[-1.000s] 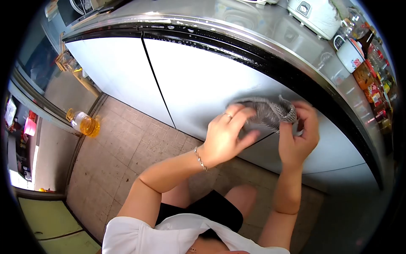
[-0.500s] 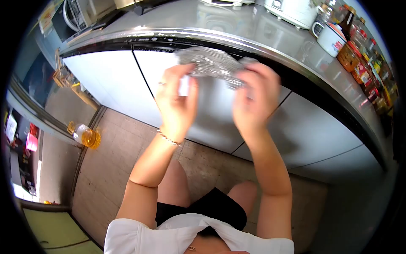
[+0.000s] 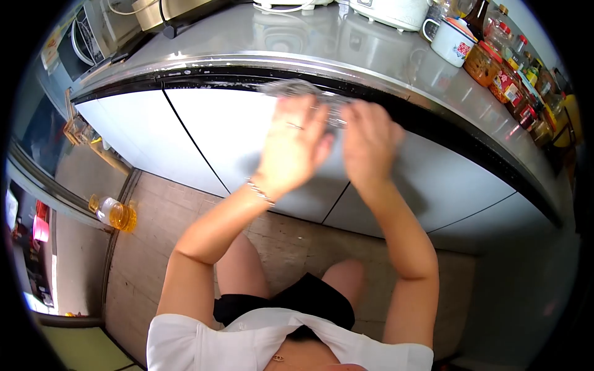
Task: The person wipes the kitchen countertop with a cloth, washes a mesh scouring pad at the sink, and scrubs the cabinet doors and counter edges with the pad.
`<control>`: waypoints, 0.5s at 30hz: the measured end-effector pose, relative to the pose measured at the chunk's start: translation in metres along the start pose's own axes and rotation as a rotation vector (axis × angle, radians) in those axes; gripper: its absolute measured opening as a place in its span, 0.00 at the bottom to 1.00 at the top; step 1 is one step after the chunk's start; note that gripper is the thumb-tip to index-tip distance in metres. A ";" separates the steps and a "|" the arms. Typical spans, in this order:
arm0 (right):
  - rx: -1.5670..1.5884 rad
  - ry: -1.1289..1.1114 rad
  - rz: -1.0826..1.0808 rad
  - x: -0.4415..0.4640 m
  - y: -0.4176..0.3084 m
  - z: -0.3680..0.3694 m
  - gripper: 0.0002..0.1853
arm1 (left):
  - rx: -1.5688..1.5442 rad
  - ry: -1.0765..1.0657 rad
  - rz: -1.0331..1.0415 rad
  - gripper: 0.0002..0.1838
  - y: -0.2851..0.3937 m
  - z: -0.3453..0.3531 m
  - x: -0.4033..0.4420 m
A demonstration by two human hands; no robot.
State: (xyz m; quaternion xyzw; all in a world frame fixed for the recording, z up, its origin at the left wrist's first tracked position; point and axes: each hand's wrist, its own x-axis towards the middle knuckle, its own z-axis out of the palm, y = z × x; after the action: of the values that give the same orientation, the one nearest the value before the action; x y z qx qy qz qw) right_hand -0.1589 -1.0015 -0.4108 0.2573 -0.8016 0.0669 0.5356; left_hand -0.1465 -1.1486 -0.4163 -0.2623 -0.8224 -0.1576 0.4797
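A grey, silvery cloth (image 3: 297, 90), smeared by motion, lies against the black edge strip (image 3: 223, 80) under the steel counter. My left hand (image 3: 294, 139), with a bracelet at the wrist, has its fingers on the cloth's left part. Close beside it on the right, my right hand (image 3: 370, 139) grips the cloth's right end, its fingertips blurred. Both hands are in front of the white cabinet doors (image 3: 216, 133).
On the steel counter (image 3: 322, 46) stand a white appliance (image 3: 390, 12), an enamel mug (image 3: 453, 43) and several jars (image 3: 482, 63). A bottle of yellow oil (image 3: 114, 213) stands on the floor at the left. A wooden rack (image 3: 77, 130) is beside the cabinet's left end.
The cloth went from the door front up to the black edge, and both hands moved up and left with it. Since half a second ago the hands have come closer together, bunching the cloth.
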 end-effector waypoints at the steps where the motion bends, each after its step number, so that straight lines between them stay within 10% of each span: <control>1: -0.088 -0.005 0.008 -0.012 0.018 -0.011 0.14 | -0.057 0.005 0.030 0.26 0.015 0.015 0.003; 15: -0.640 0.191 0.421 -0.125 0.219 -0.139 0.14 | -0.268 0.016 0.440 0.18 0.264 0.159 0.086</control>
State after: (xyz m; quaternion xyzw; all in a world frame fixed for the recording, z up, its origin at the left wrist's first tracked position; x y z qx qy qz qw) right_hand -0.1143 -0.7177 -0.4272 -0.0999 -0.7636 -0.0543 0.6356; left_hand -0.1391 -0.8287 -0.4173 -0.4947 -0.7135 -0.1591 0.4699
